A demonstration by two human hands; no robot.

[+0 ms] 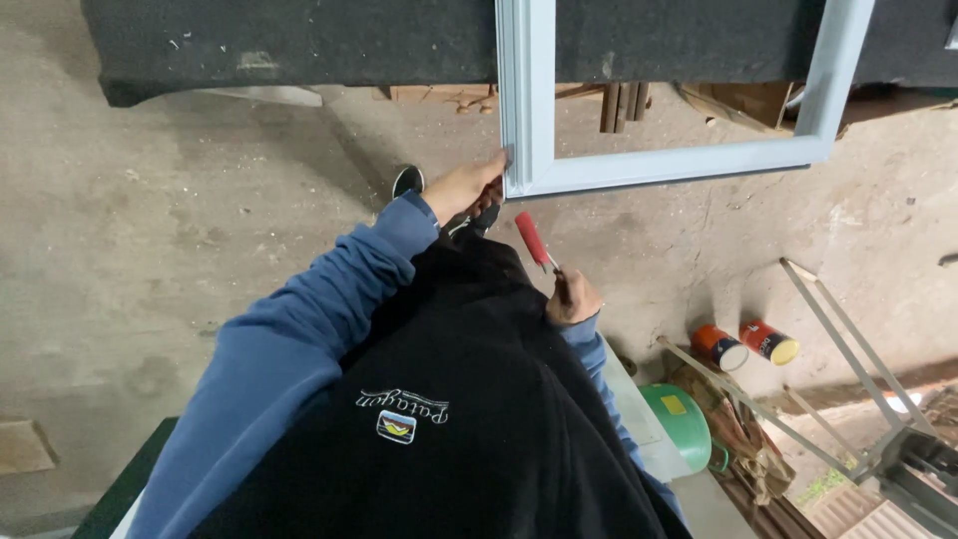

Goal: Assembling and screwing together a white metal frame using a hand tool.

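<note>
While the left hand (467, 187) pinches the near corner of the pale blue frame (659, 168), the right hand (573, 299), just below that frame, closes its grip around a red-handled tool (533, 241).

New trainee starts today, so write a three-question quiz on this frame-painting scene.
1. True or false: the left hand grips the corner of the pale blue frame.
2. What does the right hand hold?
A. a red-handled tool
B. a green bucket
C. a can
3. How many orange cans lie on the floor?

Key: 1 true; 2 A; 3 two.
</note>
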